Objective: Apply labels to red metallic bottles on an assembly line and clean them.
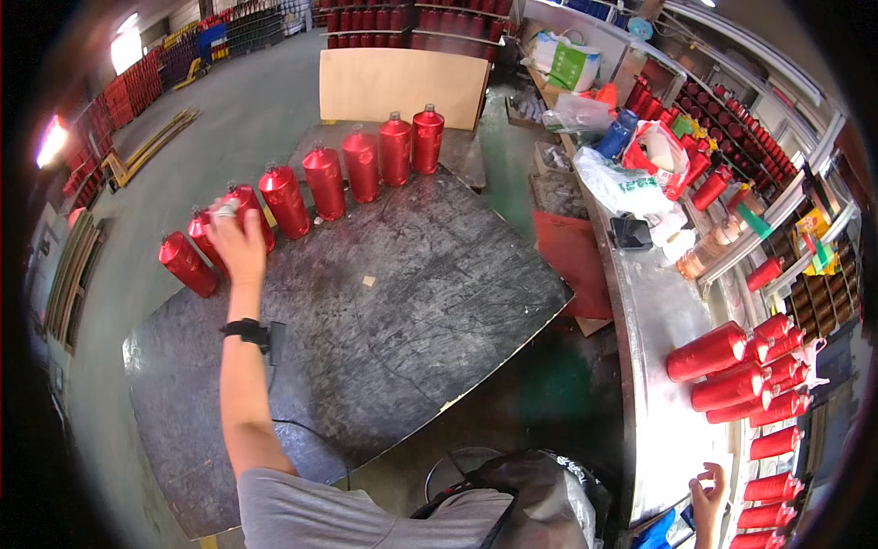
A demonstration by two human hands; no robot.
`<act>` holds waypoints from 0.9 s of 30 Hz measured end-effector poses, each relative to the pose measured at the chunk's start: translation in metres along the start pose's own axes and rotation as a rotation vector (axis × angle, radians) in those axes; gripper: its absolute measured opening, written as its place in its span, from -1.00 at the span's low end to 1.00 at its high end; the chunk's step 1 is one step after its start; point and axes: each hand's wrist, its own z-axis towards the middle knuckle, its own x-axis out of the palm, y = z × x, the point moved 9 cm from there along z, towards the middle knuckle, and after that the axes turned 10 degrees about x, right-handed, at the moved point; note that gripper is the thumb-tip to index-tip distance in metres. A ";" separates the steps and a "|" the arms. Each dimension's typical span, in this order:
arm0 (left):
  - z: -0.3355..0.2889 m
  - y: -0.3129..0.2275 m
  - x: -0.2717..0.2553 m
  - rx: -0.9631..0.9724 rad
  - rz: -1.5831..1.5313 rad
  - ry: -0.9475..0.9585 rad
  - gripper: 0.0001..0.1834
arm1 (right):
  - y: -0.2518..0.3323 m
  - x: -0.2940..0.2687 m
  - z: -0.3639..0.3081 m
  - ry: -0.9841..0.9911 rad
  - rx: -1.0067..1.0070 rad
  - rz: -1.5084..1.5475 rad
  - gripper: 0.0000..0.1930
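A row of red metal bottles (291, 203) stands along the far edge of the dark, scuffed table. My left hand (240, 240) reaches out to the left end of that row. Its fingers close around the top of one red bottle (203, 240), covering its neck, and a whitish patch shows at the fingers that I cannot make out. Right beside them stands another red bottle (249, 212). Low on the right, my right hand (707, 494) is over the bright metal bench (672, 412), fingers curved and apart, with nothing visible in them.
More red bottles (727, 389) stand close together along the right bench. Farther up are plastic bags (622, 178) and a black box (631, 233). A cardboard panel (402, 84) rises behind the table. A yellow pallet truck (151, 151) is on the floor; a dark cable (315, 430) crosses the table.
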 end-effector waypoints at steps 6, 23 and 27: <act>-0.002 -0.079 0.077 0.108 0.062 0.189 -0.45 | -0.042 0.001 -0.044 0.059 0.296 0.222 -0.59; 0.017 -0.252 0.156 0.166 -0.147 0.385 -0.32 | -0.094 -0.008 -0.109 -0.080 0.316 0.424 -0.59; 0.023 -0.333 0.166 0.210 -0.374 0.391 -0.31 | -0.107 -0.007 -0.124 -0.140 0.248 0.413 -0.52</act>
